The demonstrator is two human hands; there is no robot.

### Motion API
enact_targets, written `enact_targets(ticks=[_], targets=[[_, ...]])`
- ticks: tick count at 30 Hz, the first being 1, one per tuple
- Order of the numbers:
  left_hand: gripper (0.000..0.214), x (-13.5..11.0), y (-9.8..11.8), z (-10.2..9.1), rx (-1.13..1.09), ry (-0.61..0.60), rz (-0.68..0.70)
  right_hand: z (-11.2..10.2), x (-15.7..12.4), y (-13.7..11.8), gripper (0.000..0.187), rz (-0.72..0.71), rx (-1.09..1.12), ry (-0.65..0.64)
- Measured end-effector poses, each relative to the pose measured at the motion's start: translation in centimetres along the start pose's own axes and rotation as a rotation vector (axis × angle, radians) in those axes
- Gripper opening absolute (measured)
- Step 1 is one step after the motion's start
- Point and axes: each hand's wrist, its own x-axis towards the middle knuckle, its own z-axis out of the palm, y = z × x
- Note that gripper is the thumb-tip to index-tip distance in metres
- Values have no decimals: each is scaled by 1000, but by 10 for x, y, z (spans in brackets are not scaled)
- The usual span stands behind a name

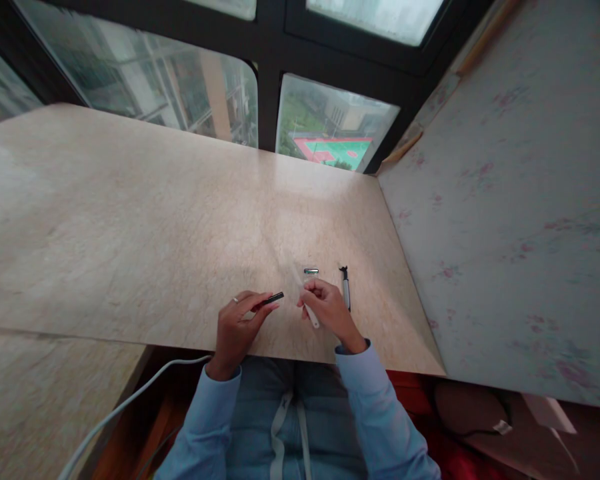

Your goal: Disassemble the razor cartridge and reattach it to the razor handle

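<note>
Between the thumb and fingers of my left hand (241,327) is a small narrow black razor cartridge (275,297), tilted up to the right. My right hand (327,308) is closed around a slim white stick (310,316) with a hole near its lower end. The stick's upper end is blurred by motion, so its kind is unclear. Just beyond the right hand, a second razor cartridge (311,271) lies on the table. A black and grey razor handle (346,288) without a head lies right of that hand.
The beige marbled tabletop (155,233) reaches to a dark-framed window (267,80). A floral-papered wall (505,200) bounds the right side. A white cable (130,400) hangs over the lower left edge. Below the table at right is a reddish seat (470,407).
</note>
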Motion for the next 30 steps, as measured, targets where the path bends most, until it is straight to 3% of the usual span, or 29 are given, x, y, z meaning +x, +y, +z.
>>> enact_targets(ticks=[2, 4, 8, 14, 23, 30], targets=[[13, 1, 2, 3, -19, -12, -2, -8, -9, 0, 21, -14, 302, -5], [14, 3, 4, 8, -44, -18, -1, -16, -19, 0, 27, -55, 424, 56], [15, 9, 12, 20, -100, -42, -16, -28, -40, 1, 38, -62, 238, 165], [11, 18, 28, 39, -179, -111, -30, -37, -71, 2, 42, -84, 36, 189], [14, 22, 31, 58, -154, -232, -3, -19, -89, 22, 51, -6, 72, 73], [14, 16, 23, 67, -126, -200, 6, -28, -91, 28, 52, 93, 77, 128]])
